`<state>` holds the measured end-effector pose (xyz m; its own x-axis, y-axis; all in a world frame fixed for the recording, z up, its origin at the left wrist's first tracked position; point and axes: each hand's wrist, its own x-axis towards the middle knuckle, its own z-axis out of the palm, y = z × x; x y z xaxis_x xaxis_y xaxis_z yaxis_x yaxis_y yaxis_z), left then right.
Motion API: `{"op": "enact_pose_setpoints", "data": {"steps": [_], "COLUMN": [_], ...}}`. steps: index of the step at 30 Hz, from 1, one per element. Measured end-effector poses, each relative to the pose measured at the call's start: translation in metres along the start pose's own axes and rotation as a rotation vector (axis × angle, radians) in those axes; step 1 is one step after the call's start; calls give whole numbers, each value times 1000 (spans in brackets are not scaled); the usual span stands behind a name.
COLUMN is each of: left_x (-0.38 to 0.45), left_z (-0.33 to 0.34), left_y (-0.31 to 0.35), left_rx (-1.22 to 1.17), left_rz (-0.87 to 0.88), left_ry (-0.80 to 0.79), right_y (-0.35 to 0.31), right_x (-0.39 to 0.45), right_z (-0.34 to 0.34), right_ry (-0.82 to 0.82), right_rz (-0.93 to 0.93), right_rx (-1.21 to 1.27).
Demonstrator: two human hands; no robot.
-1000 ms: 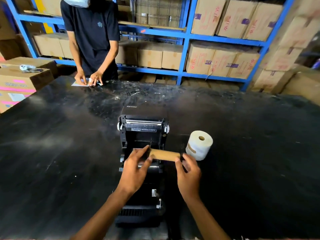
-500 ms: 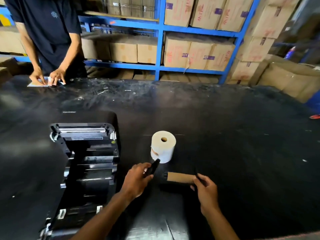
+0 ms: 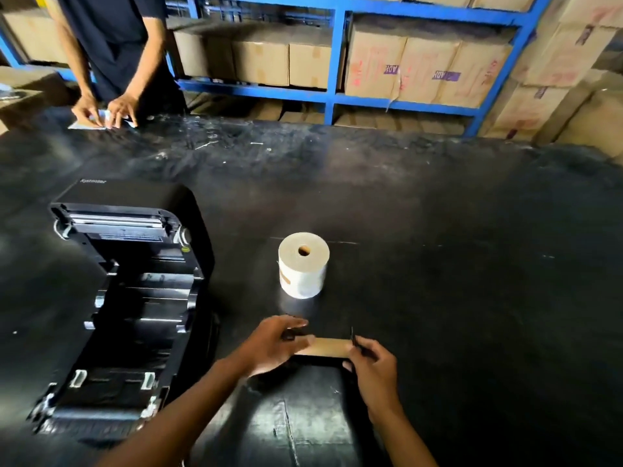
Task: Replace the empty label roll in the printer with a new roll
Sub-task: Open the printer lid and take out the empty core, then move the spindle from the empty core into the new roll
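The black label printer (image 3: 131,298) stands open on the left of the black table (image 3: 438,264), its roll bay bare. A full white label roll (image 3: 302,264) stands on end in the middle. In front of it lies the empty brown cardboard core (image 3: 328,347) on its black spindle. My left hand (image 3: 273,345) grips the core's left end and a black spindle piece. My right hand (image 3: 371,364) pinches the black end plate at the core's right end.
Another person stands at the table's far left edge, hands (image 3: 108,111) on a white paper. Blue shelving (image 3: 333,92) with cardboard boxes (image 3: 428,72) runs along the back. More boxes are stacked at the far right.
The core has come out of the printer and now lies on the table to its right. My left hand, which held a black piece apart from the core, has closed back onto its left end.
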<state>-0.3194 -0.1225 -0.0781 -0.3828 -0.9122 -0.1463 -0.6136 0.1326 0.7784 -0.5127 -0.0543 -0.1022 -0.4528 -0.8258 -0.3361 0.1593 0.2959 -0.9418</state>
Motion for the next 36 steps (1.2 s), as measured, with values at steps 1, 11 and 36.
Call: {"op": "enact_pose_setpoints", "data": {"steps": [1, 11, 36], "left_x": [-7, -35, 61], "left_z": [-2, -75, -47], "left_y": [3, -17, 1], "left_rx": [60, 334, -718], "left_rz": [13, 87, -473], "left_ry": [-74, 319, 92], "right_y": [0, -17, -106], "right_x": [0, 26, 52], "right_z": [3, -30, 97], "right_ry": [-26, 80, -185], "right_rz": [13, -149, -449], "right_rx": [4, -163, -826]}}
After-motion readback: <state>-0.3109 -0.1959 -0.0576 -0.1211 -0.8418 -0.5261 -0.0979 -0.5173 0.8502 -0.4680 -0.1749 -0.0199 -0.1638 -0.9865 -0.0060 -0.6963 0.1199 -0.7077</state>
